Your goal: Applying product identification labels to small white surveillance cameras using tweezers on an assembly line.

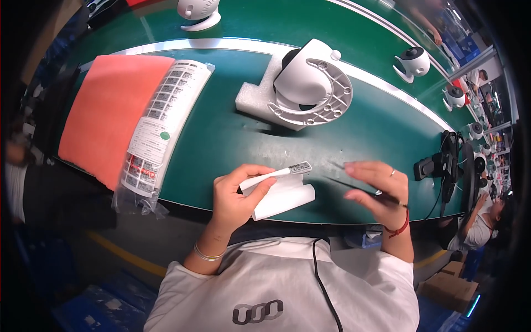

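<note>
My left hand (235, 193) is closed on a curled white label sheet (285, 200), pinched between thumb and fingers. At the sheet's upper edge is a small printed label (299, 167). To its right, my right hand (379, 188) holds dark tweezers (354, 185), whose thin tips point toward the sheet without touching it; they are slightly blurred. Beyond both hands, a white camera-like device (310, 83) lies tipped over on a white foam block (254, 99), with its ribbed grey base turned toward me.
On the left, an orange-red foam sheet (110, 110) lies beside a plastic-bagged stack of printed labels (160, 127). More white devices (415, 63) stand along the far green strip. A black device with cables (442, 163) sits at the right. Another person (478, 224) is at the far right.
</note>
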{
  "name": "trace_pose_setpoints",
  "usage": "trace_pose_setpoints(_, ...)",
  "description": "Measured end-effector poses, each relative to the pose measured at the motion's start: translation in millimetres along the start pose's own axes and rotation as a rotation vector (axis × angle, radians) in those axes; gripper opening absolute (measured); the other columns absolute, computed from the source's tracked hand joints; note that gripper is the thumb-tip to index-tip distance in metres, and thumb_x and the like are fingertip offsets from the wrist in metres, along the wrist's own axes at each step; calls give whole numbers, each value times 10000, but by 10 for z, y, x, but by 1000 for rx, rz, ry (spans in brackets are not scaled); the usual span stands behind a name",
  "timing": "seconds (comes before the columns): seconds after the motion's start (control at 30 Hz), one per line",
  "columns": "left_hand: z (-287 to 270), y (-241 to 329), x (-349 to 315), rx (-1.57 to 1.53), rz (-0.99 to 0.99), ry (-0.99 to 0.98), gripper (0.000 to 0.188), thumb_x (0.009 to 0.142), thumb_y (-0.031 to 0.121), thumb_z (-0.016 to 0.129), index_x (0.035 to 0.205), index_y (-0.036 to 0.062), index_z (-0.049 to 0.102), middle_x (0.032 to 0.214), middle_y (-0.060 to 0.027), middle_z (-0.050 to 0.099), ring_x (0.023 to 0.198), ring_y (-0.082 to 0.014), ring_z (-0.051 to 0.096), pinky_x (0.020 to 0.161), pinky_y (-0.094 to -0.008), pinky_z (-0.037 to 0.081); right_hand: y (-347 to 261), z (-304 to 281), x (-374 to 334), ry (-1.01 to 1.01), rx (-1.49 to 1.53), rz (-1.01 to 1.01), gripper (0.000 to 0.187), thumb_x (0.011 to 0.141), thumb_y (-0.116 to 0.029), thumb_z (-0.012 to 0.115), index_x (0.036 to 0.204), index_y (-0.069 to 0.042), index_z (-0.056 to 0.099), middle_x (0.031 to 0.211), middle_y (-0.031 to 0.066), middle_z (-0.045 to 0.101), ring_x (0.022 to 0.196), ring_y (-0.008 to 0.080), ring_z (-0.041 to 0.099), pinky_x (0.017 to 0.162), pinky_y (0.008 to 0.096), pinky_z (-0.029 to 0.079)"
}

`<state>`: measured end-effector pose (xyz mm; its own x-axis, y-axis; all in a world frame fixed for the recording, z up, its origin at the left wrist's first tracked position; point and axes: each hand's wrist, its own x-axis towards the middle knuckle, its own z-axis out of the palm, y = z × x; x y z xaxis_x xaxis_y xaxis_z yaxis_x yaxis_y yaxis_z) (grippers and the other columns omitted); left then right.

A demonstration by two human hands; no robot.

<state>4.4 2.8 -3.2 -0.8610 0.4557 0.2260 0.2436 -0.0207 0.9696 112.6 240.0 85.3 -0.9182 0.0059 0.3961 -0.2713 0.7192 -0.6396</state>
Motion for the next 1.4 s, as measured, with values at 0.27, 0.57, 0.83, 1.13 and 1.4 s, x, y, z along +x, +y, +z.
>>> trace_pose_setpoints(0.27, 9, 10, 12, 29, 43, -40, 159, 793, 9, 746, 942, -4, 692, 824, -82, 718, 719, -111, 677, 637, -226, 506, -16, 123, 176, -139, 97, -83, 197, 724, -61, 778, 896, 12, 713, 881, 135, 716, 777, 250, 697, 678, 297, 538)
trace_pose_setpoints(0.57, -11, 4, 37, 74, 83, -110, 167, 788, -19, 713, 950, 18, 704, 889, -83, 719, 776, -177, 694, 679, -258, 518, -67, 80, 333, 60, -26, -137, 132, 731, 23, 744, 857, 4, 709, 823, 118, 706, 712, 233, 684, 638, 295, 529)
trace_pose_setpoints(0.83, -3, 38, 57, 74, 76, -131, 157, 791, -10, 712, 944, 26, 703, 882, -83, 717, 764, -178, 693, 676, -263, 519, 150, 578, 427, 218, -415, -482, 233, 700, -57, 775, 914, -19, 689, 881, 84, 689, 675, 191, 659, 562, 274, 525)
trace_pose_setpoints(1.13, -12, 23, 60, 76, 59, -144, 149, 780, 0, 721, 926, 21, 698, 871, -86, 714, 749, -187, 690, 661, -270, 520, 365, 692, 480, 257, -450, -468, 239, 695, -72, 782, 909, -26, 686, 905, 76, 692, 713, 189, 671, 581, 272, 533)
trace_pose_setpoints(1.4, -10, 16, 73, 78, 78, -144, 153, 776, -1, 722, 926, 20, 695, 869, -91, 714, 748, -193, 694, 656, -280, 527, 411, 702, 497, 234, -409, -432, 244, 698, -43, 777, 926, -33, 689, 901, 80, 696, 732, 200, 677, 591, 283, 535)
